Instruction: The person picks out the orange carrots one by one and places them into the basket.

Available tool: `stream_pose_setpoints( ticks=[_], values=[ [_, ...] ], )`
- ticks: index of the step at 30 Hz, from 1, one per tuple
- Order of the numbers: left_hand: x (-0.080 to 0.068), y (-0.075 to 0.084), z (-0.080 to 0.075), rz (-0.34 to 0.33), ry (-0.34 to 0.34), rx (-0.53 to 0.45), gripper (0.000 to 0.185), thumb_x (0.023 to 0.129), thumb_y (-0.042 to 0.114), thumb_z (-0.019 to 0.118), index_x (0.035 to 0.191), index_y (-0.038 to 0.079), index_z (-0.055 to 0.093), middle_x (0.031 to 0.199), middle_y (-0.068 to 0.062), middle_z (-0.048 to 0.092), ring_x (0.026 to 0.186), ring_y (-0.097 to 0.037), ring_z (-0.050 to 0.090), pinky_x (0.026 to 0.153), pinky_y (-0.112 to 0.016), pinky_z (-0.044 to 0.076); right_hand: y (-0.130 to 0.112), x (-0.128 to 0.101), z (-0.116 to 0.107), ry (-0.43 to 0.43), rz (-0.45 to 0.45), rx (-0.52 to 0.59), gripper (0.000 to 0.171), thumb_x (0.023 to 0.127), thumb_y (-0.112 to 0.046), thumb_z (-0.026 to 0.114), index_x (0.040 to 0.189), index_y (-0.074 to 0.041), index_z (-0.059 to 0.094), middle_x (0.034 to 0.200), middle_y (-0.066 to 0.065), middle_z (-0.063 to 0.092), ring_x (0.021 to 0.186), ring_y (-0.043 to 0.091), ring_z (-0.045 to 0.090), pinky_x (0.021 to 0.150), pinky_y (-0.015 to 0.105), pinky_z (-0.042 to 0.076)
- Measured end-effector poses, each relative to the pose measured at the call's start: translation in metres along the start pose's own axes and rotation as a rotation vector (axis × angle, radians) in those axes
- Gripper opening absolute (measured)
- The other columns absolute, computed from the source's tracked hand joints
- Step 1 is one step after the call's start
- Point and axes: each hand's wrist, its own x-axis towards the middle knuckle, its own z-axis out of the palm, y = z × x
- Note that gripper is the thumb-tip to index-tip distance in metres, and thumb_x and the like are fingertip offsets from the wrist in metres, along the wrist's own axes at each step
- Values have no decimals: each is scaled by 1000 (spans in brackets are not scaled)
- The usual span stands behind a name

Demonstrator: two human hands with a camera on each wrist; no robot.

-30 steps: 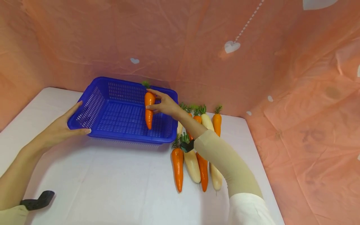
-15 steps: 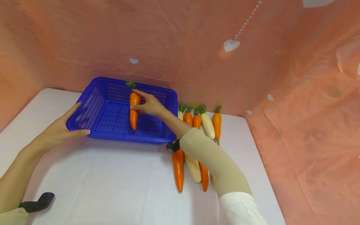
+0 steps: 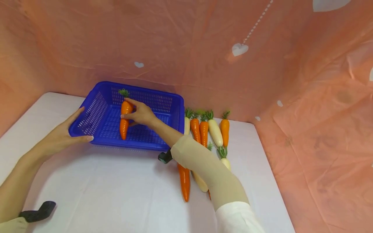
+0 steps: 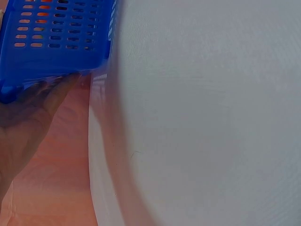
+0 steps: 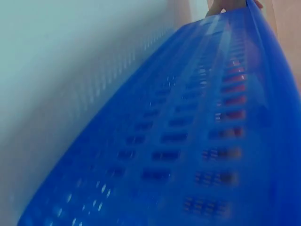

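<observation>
Inside blue basket point(image 3: 96, 106), apparently nothing but carrot point(image 3: 125, 118) in right hand point(image 3: 140, 114) grip, left hand point(image 3: 59, 137) flat against its rim.

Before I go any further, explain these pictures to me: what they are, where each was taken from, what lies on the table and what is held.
There is no machine here: a person works with two bare hands and wears three cameras. The wide picture comes from the head camera, looking forward and down. The two blurry close-ups come from cameras on the wrists; both mostly show the blue basket from very near.

On the white table stands that blue slotted basket. To its right lie orange carrots and white radishes with green tops, side by side; a sleeve hides some of them.

The right hand reaches into the basket, its fingers gripping an orange carrot with the tip pointing down. Whether the tip touches the basket floor I cannot tell. The left hand rests against the basket's near left corner, fingers straight.
</observation>
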Motion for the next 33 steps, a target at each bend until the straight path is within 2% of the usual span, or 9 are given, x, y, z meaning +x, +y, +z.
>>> stream_pose_setpoints(
  ticks=[8, 15, 18, 22, 30, 33],
  values=[
    [-1, 0, 0, -30, -11, 0, 106, 91, 26, 72, 157, 37, -11, 162, -25, -8, 144, -56, -6, 110, -75, -2, -5, 5, 19, 22, -1, 24, 77, 87, 0, 74, 153, -21, 42, 132, 15, 56, 98, 26, 68, 74, 43, 61],
    [-2, 2, 0, -28, -14, 4, 105, 91, 26, 71, 157, 40, -10, 163, -24, -9, 145, -55, -5, 110, -75, -1, -3, 11, 28, 50, 61, 70, 71, 87, -3, 75, 149, -21, 48, 119, 14, 60, 83, 24, 70, 71, 43, 61],
    [-2, 4, 0, -31, -12, 7, 105, 91, 26, 72, 157, 39, -9, 163, -24, -8, 145, -56, -4, 110, -75, 0, -2, 13, 32, 64, 85, 83, 69, 87, -2, 75, 148, -20, 49, 118, 14, 59, 80, 24, 70, 69, 44, 62],
    [-1, 5, 0, -31, -13, 12, 105, 91, 27, 72, 157, 39, -9, 163, -25, -7, 144, -56, -2, 109, -76, 2, 0, 16, 38, 76, 84, 94, 71, 86, 0, 76, 148, -19, 49, 121, 15, 58, 85, 27, 70, 69, 44, 62],
    [-1, 6, 1, -32, -9, -20, 104, 92, 23, 71, 157, 41, -8, 164, -20, -7, 146, -54, -3, 110, -75, 1, 6, 24, 50, 82, 123, -21, 77, 84, -2, 78, 150, -26, 46, 122, 9, 60, 95, 25, 69, 60, 32, 61],
    [-2, 6, 0, -39, -10, -17, 104, 92, 23, 71, 157, 41, -9, 164, -21, -8, 145, -54, -4, 110, -75, 1, 7, 26, 51, 65, 128, -7, 79, 84, 0, 77, 152, -25, 44, 125, 11, 59, 98, 27, 69, 61, 31, 61]
  ],
)
